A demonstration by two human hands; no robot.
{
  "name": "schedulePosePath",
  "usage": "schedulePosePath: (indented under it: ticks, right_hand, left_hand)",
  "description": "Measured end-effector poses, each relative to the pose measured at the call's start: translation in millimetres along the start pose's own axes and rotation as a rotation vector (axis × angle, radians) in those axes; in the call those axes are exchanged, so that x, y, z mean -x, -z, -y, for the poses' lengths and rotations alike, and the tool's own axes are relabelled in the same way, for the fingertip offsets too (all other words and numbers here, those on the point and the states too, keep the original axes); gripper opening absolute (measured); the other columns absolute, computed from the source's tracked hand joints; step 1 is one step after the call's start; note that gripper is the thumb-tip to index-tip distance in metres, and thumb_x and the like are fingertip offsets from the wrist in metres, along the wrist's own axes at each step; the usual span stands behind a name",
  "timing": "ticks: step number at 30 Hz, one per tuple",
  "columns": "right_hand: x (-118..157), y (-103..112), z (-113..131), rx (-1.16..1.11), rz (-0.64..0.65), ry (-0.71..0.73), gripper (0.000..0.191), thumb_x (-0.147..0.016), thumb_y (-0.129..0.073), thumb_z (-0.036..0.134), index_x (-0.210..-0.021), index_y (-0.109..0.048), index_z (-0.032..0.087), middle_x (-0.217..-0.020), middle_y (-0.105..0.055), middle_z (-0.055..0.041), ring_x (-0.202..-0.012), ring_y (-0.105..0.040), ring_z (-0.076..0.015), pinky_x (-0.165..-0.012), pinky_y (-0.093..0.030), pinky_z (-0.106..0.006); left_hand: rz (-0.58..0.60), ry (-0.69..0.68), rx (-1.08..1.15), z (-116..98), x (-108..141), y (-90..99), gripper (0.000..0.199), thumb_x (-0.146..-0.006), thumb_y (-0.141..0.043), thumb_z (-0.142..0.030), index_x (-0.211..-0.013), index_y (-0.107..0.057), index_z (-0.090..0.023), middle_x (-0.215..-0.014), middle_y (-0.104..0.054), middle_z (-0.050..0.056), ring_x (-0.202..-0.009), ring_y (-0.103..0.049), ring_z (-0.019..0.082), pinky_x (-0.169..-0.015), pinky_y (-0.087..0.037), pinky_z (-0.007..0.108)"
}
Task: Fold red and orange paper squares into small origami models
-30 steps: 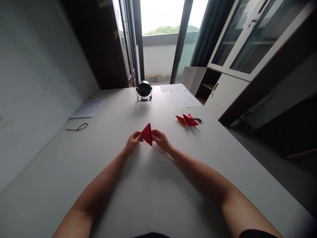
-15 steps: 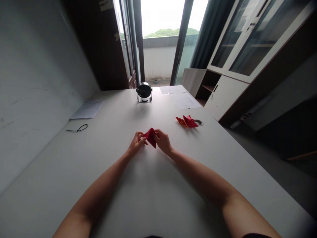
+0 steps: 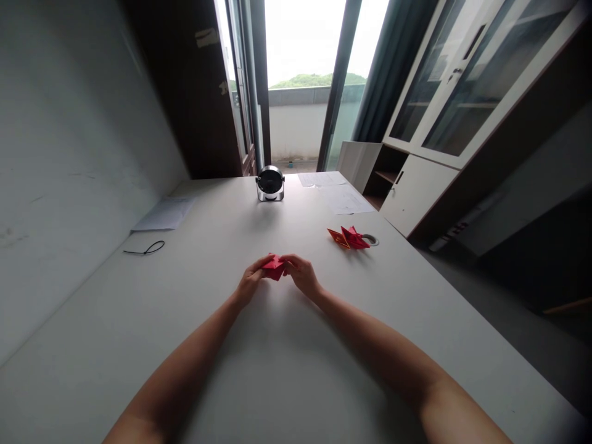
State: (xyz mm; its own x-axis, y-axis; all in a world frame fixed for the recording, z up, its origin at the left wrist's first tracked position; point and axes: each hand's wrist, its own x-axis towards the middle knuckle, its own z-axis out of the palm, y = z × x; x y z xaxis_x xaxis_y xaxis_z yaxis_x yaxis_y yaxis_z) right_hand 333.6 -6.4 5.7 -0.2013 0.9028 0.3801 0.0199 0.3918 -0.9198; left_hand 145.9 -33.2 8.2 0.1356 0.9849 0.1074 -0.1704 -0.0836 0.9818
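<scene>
A folded piece of red paper is held between my hands, a little above the white table. My left hand grips it from the left, thumb on top. At its right edge, the fingertips of my right hand pinch the paper. Fingers partly cover both sides of it. To the right lie folded red paper pieces and an orange folded paper piece, close against each other.
Beside the red pieces rests a pale ring, perhaps a tape roll. A round black device on a metal stand is at the back. Paper sheets lie back right, others on the left near a black cable tie.
The red paper has been turned from a pointed, upright pose to a flatter one. My left hand now grips it, and my right hand has shifted to its right edge. The view tilted up slightly.
</scene>
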Motion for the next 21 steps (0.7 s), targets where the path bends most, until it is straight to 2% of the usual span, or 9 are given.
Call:
schedulePosePath:
  ticks: [4,7,11,14,18,21]
  right_hand:
    - [-1,0,-2,-0.11,-0.001,-0.029,0.019,-0.084,-0.059,0.029,-0.095,-0.07,0.018,-0.073,-0.068,-0.0028,-0.065,-0.063,-0.0161,-0.065,-0.053,-0.031]
    - [-2,2,1,-0.103,-0.005,-0.055,0.02,-0.081,-0.056,0.025,-0.092,-0.071,0.017,-0.074,-0.069,-0.0029,-0.067,-0.063,-0.016,-0.067,-0.053,-0.031]
    - [-2,4,4,-0.103,0.01,-0.065,0.022,-0.085,-0.055,0.03,-0.087,-0.072,0.016,-0.078,-0.07,-0.0047,-0.068,-0.063,-0.0162,-0.067,-0.053,-0.031]
    - [-2,3,1,-0.08,-0.009,-0.046,0.021,-0.086,-0.059,0.035,-0.087,-0.07,0.017,-0.075,-0.069,-0.0041,-0.067,-0.062,-0.0161,-0.065,-0.053,-0.031]
    - [-3,0,-6,-0.09,-0.023,-0.038,0.021,-0.083,-0.064,0.035,-0.095,-0.067,0.018,-0.079,-0.068,-0.0031,-0.069,-0.063,-0.0159,-0.065,-0.053,-0.03]
    - [-3,0,-9,-0.086,0.01,-0.06,0.032,-0.083,-0.065,0.038,-0.109,-0.064,0.02,-0.077,-0.068,-0.0013,-0.07,-0.064,-0.0161,-0.069,-0.053,-0.031]
  left_hand:
    - [-0.005,0.016,0.079,-2,0,1.5,0.035,-0.081,-0.057,-0.027,-0.111,-0.069,-0.014,-0.108,-0.071,0.012,-0.096,-0.066,0.024,-0.087,-0.053,0.041]
    - [-0.004,-0.003,0.106,-4,1,1.0,0.035,-0.083,-0.057,-0.032,-0.109,-0.069,-0.012,-0.104,-0.072,0.013,-0.093,-0.067,0.025,-0.084,-0.053,0.041]
    - [-0.046,-0.036,0.041,-4,1,-0.7,0.036,-0.085,-0.064,-0.041,-0.107,-0.07,-0.013,-0.101,-0.072,0.012,-0.087,-0.067,0.022,-0.081,-0.053,0.038]
    - [-0.06,-0.07,-0.025,-3,1,-0.7,0.035,-0.081,-0.07,-0.038,-0.107,-0.07,-0.014,-0.095,-0.072,0.009,-0.076,-0.064,0.017,-0.075,-0.052,0.032]
    - [-0.045,-0.093,-0.06,0,0,0.8,0.033,-0.081,-0.07,-0.033,-0.109,-0.069,-0.015,-0.087,-0.071,0.007,-0.069,-0.061,0.014,-0.071,-0.05,0.031]
    - [-0.044,-0.102,-0.129,2,1,1.0,0.029,-0.083,-0.068,-0.033,-0.105,-0.07,-0.015,-0.081,-0.07,0.006,-0.068,-0.061,0.015,-0.068,-0.049,0.03]
